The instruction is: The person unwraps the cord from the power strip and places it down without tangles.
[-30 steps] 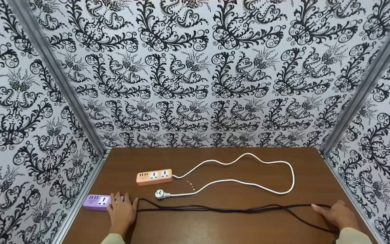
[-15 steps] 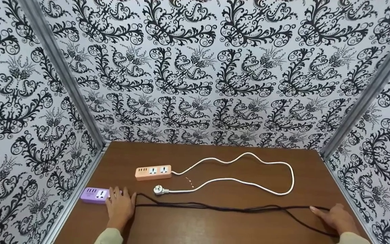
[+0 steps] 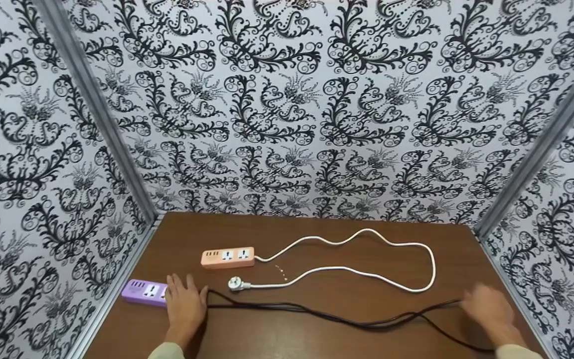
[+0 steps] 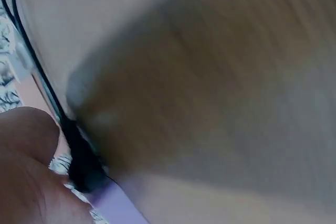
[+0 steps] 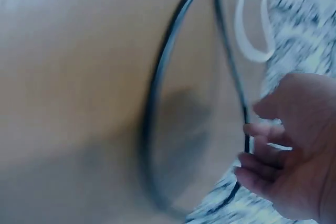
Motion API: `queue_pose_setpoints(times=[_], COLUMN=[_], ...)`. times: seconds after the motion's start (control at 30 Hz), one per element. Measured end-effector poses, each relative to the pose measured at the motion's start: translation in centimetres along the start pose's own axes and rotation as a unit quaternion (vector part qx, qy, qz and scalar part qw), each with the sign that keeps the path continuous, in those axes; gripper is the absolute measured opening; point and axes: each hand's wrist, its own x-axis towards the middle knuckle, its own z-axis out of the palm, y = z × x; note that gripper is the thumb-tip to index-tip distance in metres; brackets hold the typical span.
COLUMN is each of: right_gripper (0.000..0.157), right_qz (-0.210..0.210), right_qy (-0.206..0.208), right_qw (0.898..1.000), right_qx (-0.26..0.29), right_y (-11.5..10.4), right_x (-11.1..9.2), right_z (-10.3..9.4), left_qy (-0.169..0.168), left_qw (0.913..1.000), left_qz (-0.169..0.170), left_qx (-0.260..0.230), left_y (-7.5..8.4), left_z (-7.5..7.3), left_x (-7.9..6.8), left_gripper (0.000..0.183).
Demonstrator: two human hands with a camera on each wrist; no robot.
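In the head view a purple power strip (image 3: 142, 293) lies at the table's left edge. My left hand (image 3: 186, 306) rests over its right end, fingers laid across the top and thumb beside the cable. In the left wrist view the strip's purple corner (image 4: 118, 203) shows next to the black cable sleeve (image 4: 84, 161). A black cable (image 3: 327, 315) runs doubled from there to the right. My right hand (image 3: 489, 309), blurred in the head view, holds the cable's looped end. In the right wrist view its curled fingers (image 5: 262, 171) are around one strand, and the loop (image 5: 157, 87) hangs alongside.
An orange power strip (image 3: 227, 258) lies behind, its white cord (image 3: 431, 264) forming a wide loop to the right. The cord's white plug (image 3: 236, 283) lies in front of that strip. Patterned walls (image 3: 317, 149) with metal posts (image 3: 541, 134) surround the brown table (image 3: 292, 344).
My right hand has shifted slightly left and up, and the black cable's right half now sags toward the front. The left hand stays over the purple strip. The head view has tilted a little.
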Motion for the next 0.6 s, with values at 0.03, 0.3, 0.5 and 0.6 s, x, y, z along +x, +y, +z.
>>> queue_pose_setpoints(times=[0.03,0.3,0.5,0.6], right_gripper=[0.038,0.072,0.106,0.11], right_qz=[-0.021,-0.147,-0.17,-0.175], right_qy=[0.042,0.154,0.067,0.043], right_qw=[0.999,0.977,0.983,0.983], right_qx=[0.004,-0.008,-0.026,-0.026], right_y=[-1.1,-12.9,-19.9,-22.6], right_x=[0.2,-0.1,-0.7,-0.8], right_z=[-0.3,-1.4,-0.4,0.6], left_qy=[0.03,0.056,-0.066,-0.1], left_qw=[0.9994,0.9859,0.9662,0.9662], left_qz=[0.01,0.09,0.158,0.161], left_qx=[-0.014,-0.129,-0.193,-0.174], left_y=[0.8,9.7,16.2,18.1], left_z=[0.1,-1.1,-2.6,-2.9], left_x=[0.3,1.4,0.4,-0.2], left_gripper=[0.06,0.067,0.077,0.087])
